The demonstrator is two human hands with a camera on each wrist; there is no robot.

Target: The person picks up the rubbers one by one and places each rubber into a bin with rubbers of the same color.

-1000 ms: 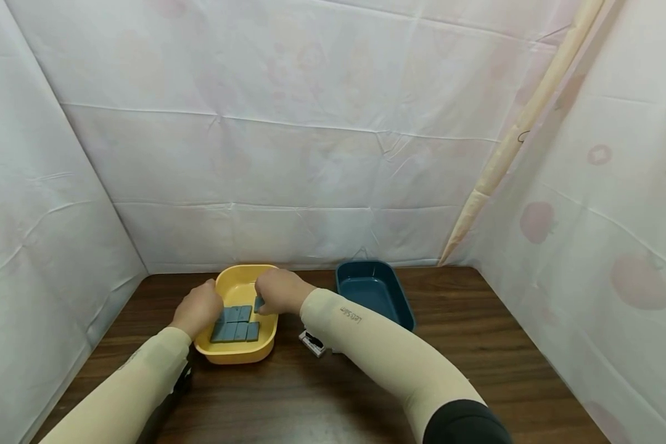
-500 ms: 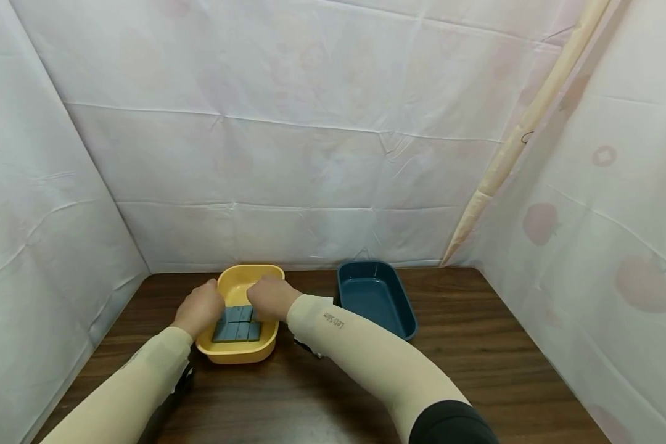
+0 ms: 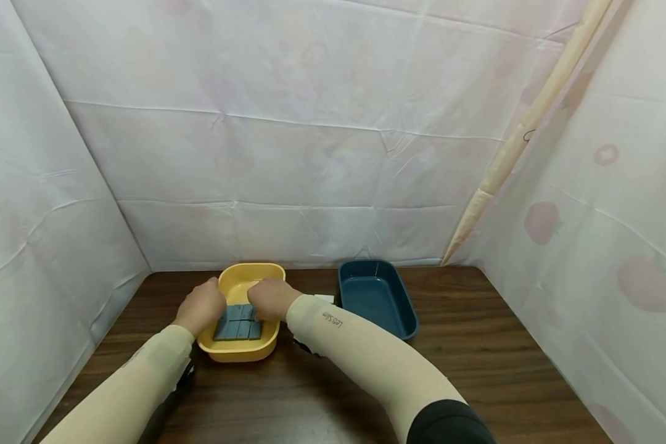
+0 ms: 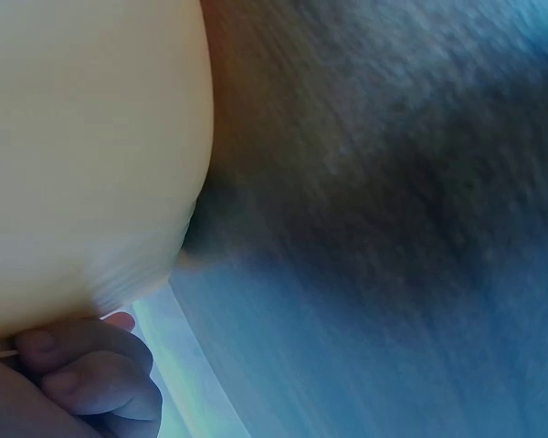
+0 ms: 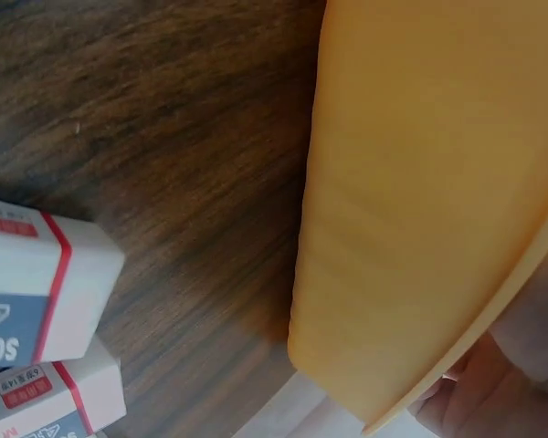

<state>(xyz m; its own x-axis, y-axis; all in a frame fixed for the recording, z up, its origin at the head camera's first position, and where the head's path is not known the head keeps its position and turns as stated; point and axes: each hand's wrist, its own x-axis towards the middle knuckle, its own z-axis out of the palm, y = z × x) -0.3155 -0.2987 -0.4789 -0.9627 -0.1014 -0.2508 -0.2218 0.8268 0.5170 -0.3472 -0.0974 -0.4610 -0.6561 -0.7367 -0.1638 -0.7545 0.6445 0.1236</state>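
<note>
Flat blue-grey rectangular blocks (image 3: 237, 322) lie side by side in two rows inside a yellow plastic basin (image 3: 238, 356). My left hand (image 3: 202, 305) grips the basin's left rim; its fingers (image 4: 110, 379) curl at the edge in the left wrist view. Over the basin's right side, my right hand (image 3: 272, 300) pinches a block at the right end of the far row, mostly covered by the hand. In the right wrist view, the basin's outer wall (image 5: 420, 182) fills the right side and hides most of the right hand (image 5: 493, 392).
A dark blue basin (image 3: 374, 299) stands right of the yellow one on the brown wood-grain table (image 3: 494, 345). White erasers with printed sleeves (image 5: 27, 283) lie on the table beside the yellow basin. White cloth walls (image 3: 305, 154) enclose the back and sides.
My right hand has moved left and inward, bringing its block up to the others at the end of the far row. My left hand keeps hold of the rim.
</note>
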